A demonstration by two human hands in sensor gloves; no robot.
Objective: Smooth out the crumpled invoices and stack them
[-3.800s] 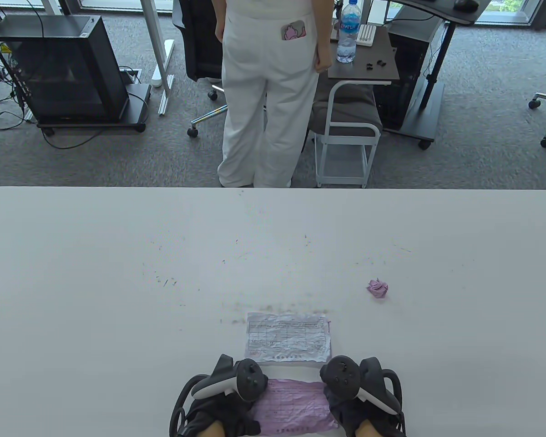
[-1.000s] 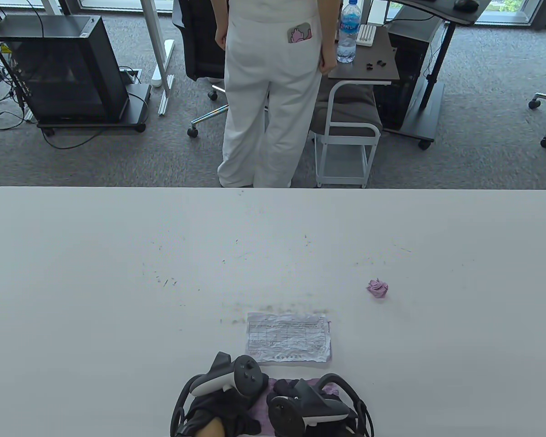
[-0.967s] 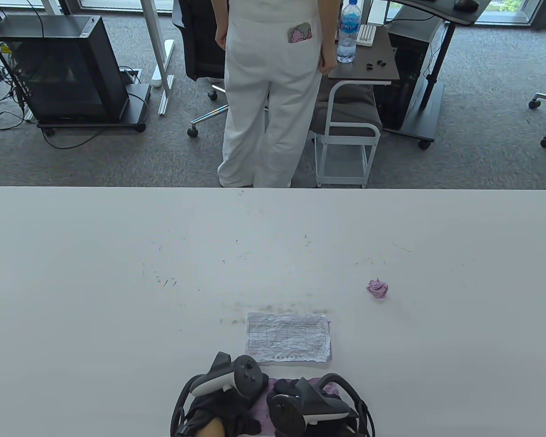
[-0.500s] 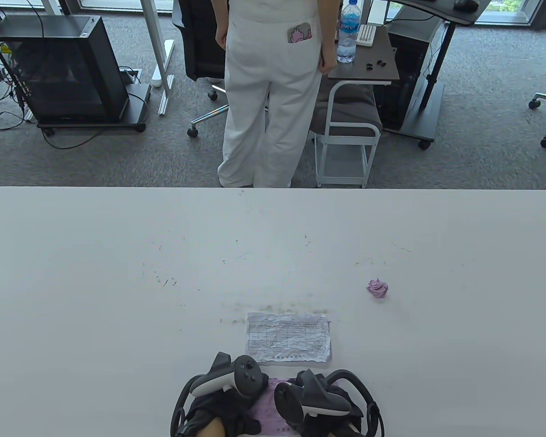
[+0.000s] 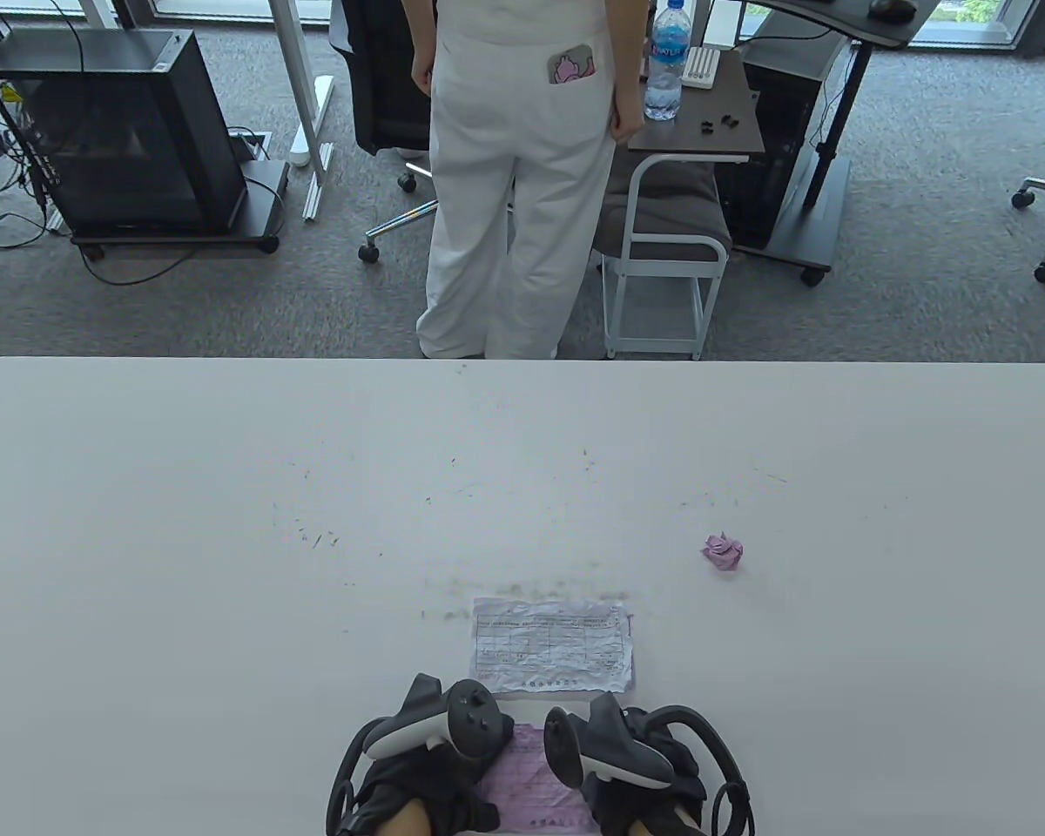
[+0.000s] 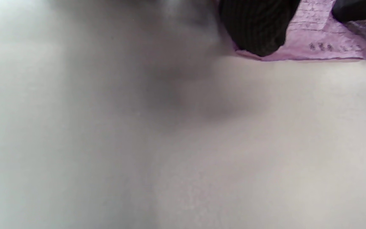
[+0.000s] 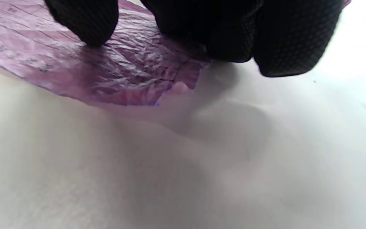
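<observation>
A purple invoice (image 5: 535, 779) lies spread on the white table (image 5: 226, 522) at the near edge, still wrinkled. My left hand (image 5: 435, 766) presses on its left part; its fingers (image 6: 259, 28) rest on the paper (image 6: 322, 44). My right hand (image 5: 636, 766) presses flat on its right part; the fingers (image 7: 233, 35) lie on the creased sheet (image 7: 122, 76) near its torn corner. A flattened white invoice (image 5: 553, 644) lies just beyond the purple one. A crumpled purple ball (image 5: 723, 551) sits farther off to the right.
A person in white trousers (image 5: 514, 174) stands just past the table's far edge. A small side table with a water bottle (image 5: 666, 61), chairs and a black computer case (image 5: 113, 131) stand on the carpet behind.
My right hand has slid to the right across the purple invoice, from its middle to its right part. The left hand has stayed in place on the left part.
</observation>
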